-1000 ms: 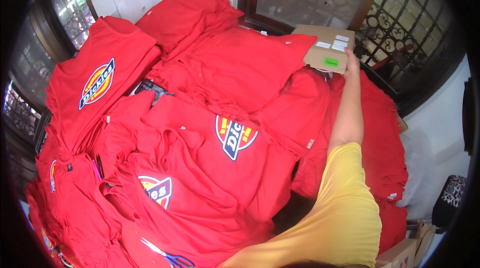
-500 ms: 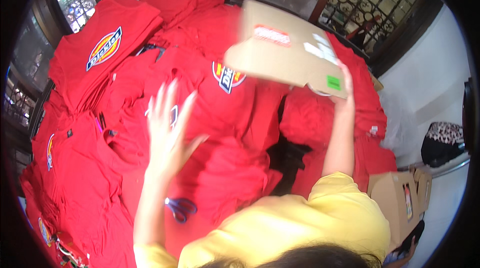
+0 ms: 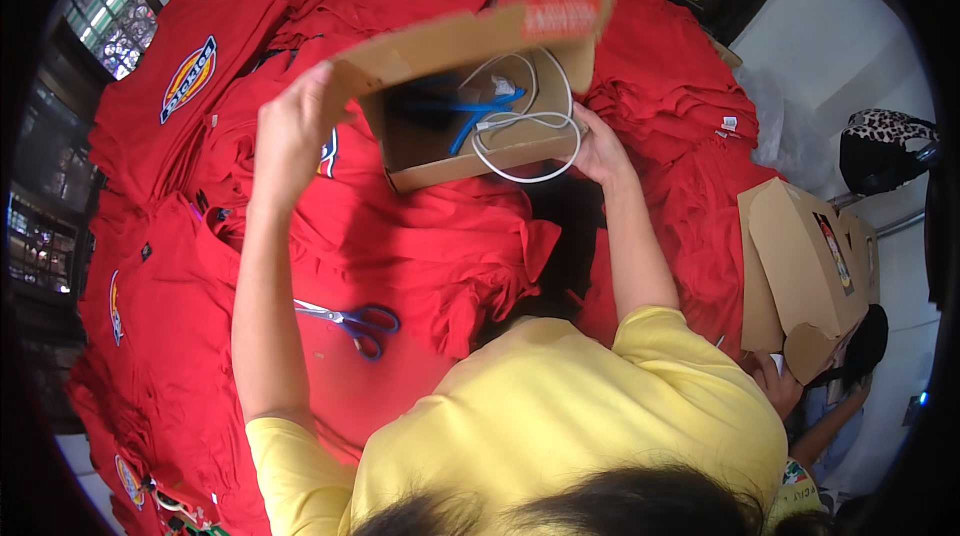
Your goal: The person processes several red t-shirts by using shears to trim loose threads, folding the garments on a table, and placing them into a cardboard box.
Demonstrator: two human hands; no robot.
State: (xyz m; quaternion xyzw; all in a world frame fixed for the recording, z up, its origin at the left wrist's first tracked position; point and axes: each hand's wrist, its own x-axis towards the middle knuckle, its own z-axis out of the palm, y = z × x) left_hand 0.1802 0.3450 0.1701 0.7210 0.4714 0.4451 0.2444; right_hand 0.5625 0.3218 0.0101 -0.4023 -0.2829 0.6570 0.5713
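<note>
A cardboard box (image 3: 430, 179) is held up over the red shirts, tilted so that its inside shows. My left hand (image 3: 293, 131) is closed on the left edge of its raised lid (image 3: 460, 33). With my right hand (image 3: 603, 146) I grip the box's right end; some of those fingers are hidden behind it. Inside lie a blue tool with crossed arms (image 3: 484, 110), its exact kind unclear, and something dark. A looped white cable (image 3: 520, 177) hangs partly over the front wall. Below my left forearm, scissors (image 3: 362, 324) with dark blue handles lie on a red surface.
Stacks of folded red shirts (image 3: 180, 46) with a printed badge surround me. More red garments (image 3: 690, 226) pile up on the right. At the far right are cardboard boxes (image 3: 800, 256), with another person's hand (image 3: 780, 388) beside them. A leopard-print and black item (image 3: 885, 151) hangs by the wall.
The box was closed in my right hand, with my left hand spread and empty. Now its lid is lifted, my left hand holds the lid, and the box has come nearer and left.
</note>
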